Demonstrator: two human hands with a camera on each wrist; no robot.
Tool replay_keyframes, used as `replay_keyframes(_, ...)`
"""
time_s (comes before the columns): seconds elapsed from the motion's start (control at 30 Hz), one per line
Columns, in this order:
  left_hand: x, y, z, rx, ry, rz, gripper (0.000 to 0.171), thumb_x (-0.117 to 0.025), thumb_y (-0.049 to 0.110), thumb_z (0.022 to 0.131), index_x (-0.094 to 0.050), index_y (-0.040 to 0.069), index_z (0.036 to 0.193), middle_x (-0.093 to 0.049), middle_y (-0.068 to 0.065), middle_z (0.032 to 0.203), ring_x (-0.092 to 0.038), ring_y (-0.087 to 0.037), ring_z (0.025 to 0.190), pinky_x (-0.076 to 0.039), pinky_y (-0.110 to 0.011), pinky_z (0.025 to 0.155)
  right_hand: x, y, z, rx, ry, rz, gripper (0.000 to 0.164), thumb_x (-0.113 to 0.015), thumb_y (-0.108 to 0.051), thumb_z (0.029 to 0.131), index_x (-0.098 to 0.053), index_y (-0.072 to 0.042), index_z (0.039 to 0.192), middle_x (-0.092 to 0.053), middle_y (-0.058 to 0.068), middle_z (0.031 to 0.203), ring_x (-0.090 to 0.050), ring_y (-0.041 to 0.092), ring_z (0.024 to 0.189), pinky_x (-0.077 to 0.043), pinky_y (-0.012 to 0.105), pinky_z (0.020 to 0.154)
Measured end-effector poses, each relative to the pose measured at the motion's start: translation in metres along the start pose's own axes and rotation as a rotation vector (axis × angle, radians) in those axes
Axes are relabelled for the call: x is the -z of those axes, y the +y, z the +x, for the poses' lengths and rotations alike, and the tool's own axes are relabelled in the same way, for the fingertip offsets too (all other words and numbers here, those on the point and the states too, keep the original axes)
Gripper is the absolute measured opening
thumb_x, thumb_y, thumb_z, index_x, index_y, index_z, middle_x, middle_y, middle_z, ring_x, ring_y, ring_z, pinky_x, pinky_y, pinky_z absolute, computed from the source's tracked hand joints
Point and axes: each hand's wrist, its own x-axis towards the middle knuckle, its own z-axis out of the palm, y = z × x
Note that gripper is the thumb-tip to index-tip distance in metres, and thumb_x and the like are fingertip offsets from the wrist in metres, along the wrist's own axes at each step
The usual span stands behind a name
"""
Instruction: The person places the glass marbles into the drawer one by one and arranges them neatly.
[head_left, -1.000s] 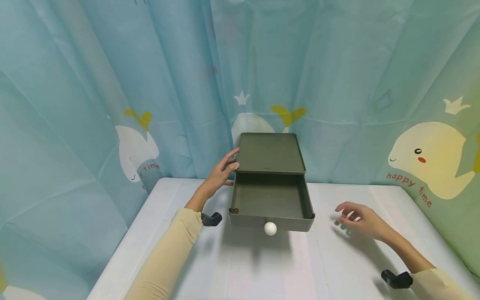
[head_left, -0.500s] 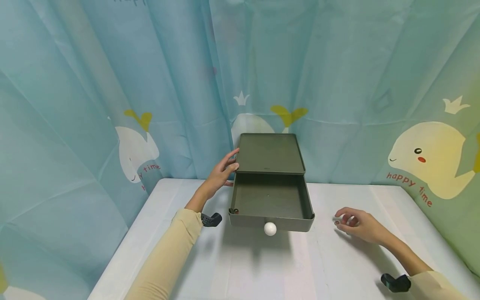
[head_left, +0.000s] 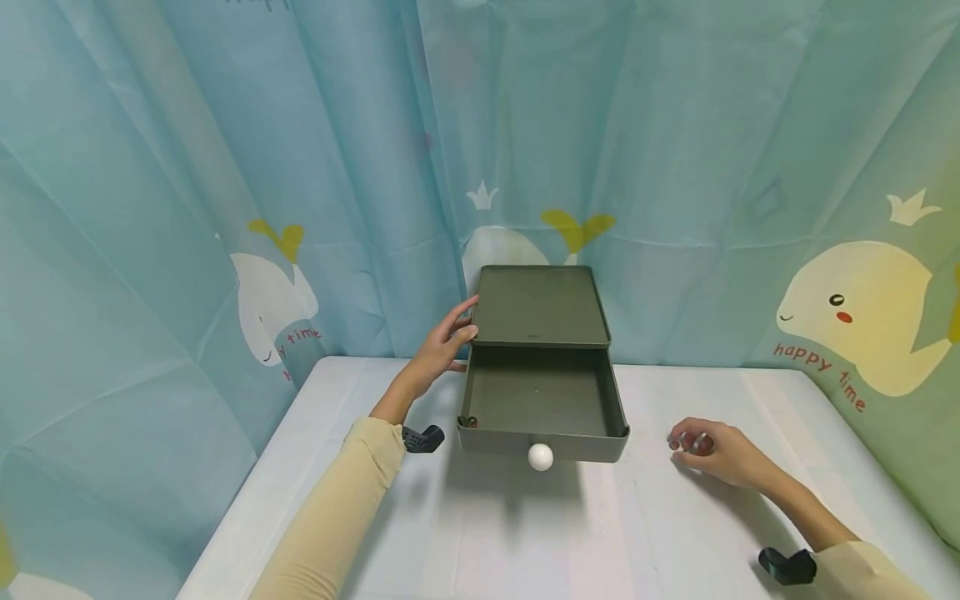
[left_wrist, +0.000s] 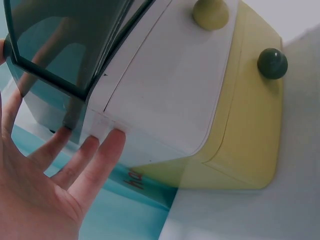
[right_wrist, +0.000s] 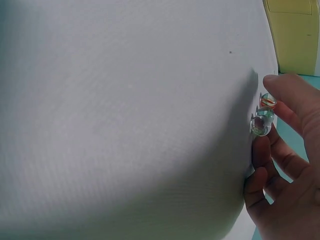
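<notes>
My left hand (head_left: pixel 433 352) rests against the left side of a dark green drawer unit (head_left: pixel 542 307), fingers spread. In the left wrist view, its fingertips touch the wall of the pale box (left_wrist: pixel 165 75) under the green one. The green drawer (head_left: pixel 547 446) is pulled out and has a white round knob (head_left: pixel 540 457). Small dark and reddish pieces (head_left: pixel 468 422) sit in its front left corner. On the right, my right hand (head_left: pixel 722 452) is low at the table, fingers bent around glass marbles. A red-striped marble (right_wrist: pixel 268 101) lies between thumb and index finger, beside a clear greenish marble (right_wrist: pixel 261 125).
The drawer units form a stack, with a yellow box (left_wrist: pixel 245 115) at the bottom bearing a dark green knob (left_wrist: pixel 272 63). They stand on a white-covered table (head_left: pixel 525 533). A blue-green curtain (head_left: pixel 360 167) printed with whales hangs close behind and at both sides.
My right hand has lowered slightly toward the table, and its thumb and fingers have drawn in over the marbles, covering most of them. My left hand and the drawer stay put.
</notes>
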Motion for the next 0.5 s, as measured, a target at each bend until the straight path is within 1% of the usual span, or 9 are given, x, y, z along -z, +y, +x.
replay_keyframes(0.1,0.0001,-0.0003,0.0002,0.000,0.000,0.004,0.061,-0.049,0.041,0.105,-0.029,0.038,0.162,-0.032,-0.012,0.163,-0.040,-0.036,0.144,-0.052,-0.062,0.095,-0.0006,-0.0003,-0.0001,-0.016,-0.006,0.000,0.022,-0.082,-0.006,0.084,-0.070,-0.019,0.097,-0.059,-0.011,0.082,-0.050,0.002,0.068,-0.042,0.024,0.059)
replay_keyframes(0.33,0.0000,0.0004,0.0000,0.001,-0.001,0.004,0.060,-0.048,0.040,0.106,-0.028,0.039,0.163,-0.031,-0.012,0.163,-0.040,-0.036,0.144,-0.051,-0.063,0.095,-0.0019,-0.0010,0.0003,-0.086,-0.028,0.000,0.020,-0.082,-0.008,0.085,-0.071,-0.017,0.099,-0.060,-0.010,0.084,-0.049,0.003,0.069,-0.042,0.024,0.060)
replay_keyframes(0.5,0.0003,-0.0001,-0.0005,0.001,-0.002,0.001,0.060,-0.049,0.041,0.105,-0.029,0.039,0.162,-0.031,-0.012,0.163,-0.040,-0.036,0.144,-0.052,-0.061,0.095,-0.0030,-0.0009,-0.0003,-0.095,-0.031,-0.011,0.021,-0.082,-0.006,0.084,-0.071,-0.017,0.099,-0.060,-0.009,0.085,-0.048,0.003,0.070,-0.042,0.025,0.061)
